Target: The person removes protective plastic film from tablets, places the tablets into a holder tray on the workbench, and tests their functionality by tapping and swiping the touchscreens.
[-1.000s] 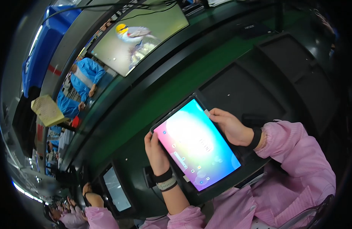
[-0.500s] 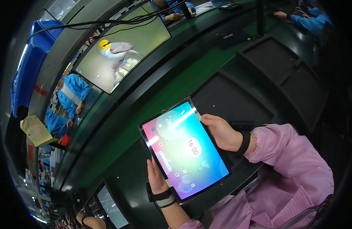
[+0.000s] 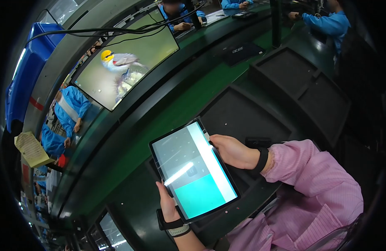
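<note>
A black-framed tablet point(image 3: 193, 171) is held tilted between both hands, its lit screen facing me. The screen shows grey, white and turquoise areas, with glare across it. My left hand point(image 3: 168, 206) grips the lower left edge, thumb along the side; its other fingers are hidden behind the tablet. On the upper right edge, my right hand point(image 3: 232, 151) is closed with the thumb at the rim. Under the tablet and beside my right hand lies a black tray point(image 3: 247, 111) with a small dark object point(image 3: 258, 142) in it.
Another black tray point(image 3: 285, 67) with compartments lies farther right. Beyond it is a dark acer-marked item point(image 3: 243, 52). A monitor point(image 3: 126, 62) showing a bird stands at the back left, with cables point(image 3: 105, 31) hanging above. Co-workers in blue sit around the green-topped bench point(image 3: 134, 142).
The tablet's screen has switched from a colourful home screen with a 16:00 clock to grey, white and turquoise areas. Tablet and hands sit slightly lower and farther left in view.
</note>
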Available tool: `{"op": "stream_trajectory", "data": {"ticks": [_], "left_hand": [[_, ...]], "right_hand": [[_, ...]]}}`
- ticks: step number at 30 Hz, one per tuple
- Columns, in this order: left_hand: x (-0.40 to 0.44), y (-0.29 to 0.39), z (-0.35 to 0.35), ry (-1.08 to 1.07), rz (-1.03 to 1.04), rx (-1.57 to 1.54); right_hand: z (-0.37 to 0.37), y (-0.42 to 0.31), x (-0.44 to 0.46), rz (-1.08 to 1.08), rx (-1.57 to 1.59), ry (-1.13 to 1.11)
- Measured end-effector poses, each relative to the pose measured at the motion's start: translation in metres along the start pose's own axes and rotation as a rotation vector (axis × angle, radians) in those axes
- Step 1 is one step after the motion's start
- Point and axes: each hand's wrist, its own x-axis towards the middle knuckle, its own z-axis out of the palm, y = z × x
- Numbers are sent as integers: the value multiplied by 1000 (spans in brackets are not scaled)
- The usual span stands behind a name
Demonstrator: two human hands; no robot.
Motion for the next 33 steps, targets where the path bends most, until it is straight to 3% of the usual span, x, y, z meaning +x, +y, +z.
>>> {"op": "stream_trajectory", "data": {"ticks": [4, 5, 7, 8, 9, 11, 13, 14, 15, 16, 18, 19, 20, 23, 26, 33], "left_hand": [[-1, 0, -11, -11, 20, 20], [-2, 0, -10, -27, 4, 1], [-3, -2, -12, -18, 31, 43], [-1, -2, -12, -16, 48, 62], [-2, -3, -5, 111, 119, 155], [0, -6, -11, 107, 80, 109], [1, -10, -22, 71, 79, 98], [-3, -6, -16, 96, 82, 167], [-4, -7, -9, 117, 109, 147], [-2, -8, -4, 136, 137, 125], [-6, -4, 5, 113, 102, 158], [-20, 15, 37, 235, -26, 179], [-18, 17, 38, 237, -22, 173], [-15, 19, 39, 267, -39, 203], [-12, 18, 40, 292, -58, 233], [-16, 15, 39, 358, -82, 323]], "right_hand": [[-1, -22, 3, -4, -344, -30], [11, -38, -3, -103, -532, 139], [11, -71, 10, -366, -785, 63], [13, -94, 18, -364, -903, 82], [16, -119, 28, -388, -905, 76], [-5, -162, 70, -369, -907, 151], [-50, -189, 119, -469, -1175, 387], [-79, -200, 141, -513, -1491, 574], [-121, -208, 163, -649, -1877, 610], [-151, -208, 178, -647, -2084, 751], [-159, -207, 182, -414, -2159, 932], [-161, -206, 183, -370, -2231, 894], [-162, -206, 184, -316, -2301, 854], [-174, -212, 192, -516, -2448, 693], [-173, -224, 202, -458, -2528, 450], [-139, -195, 207, -730, -2823, 227]]}}
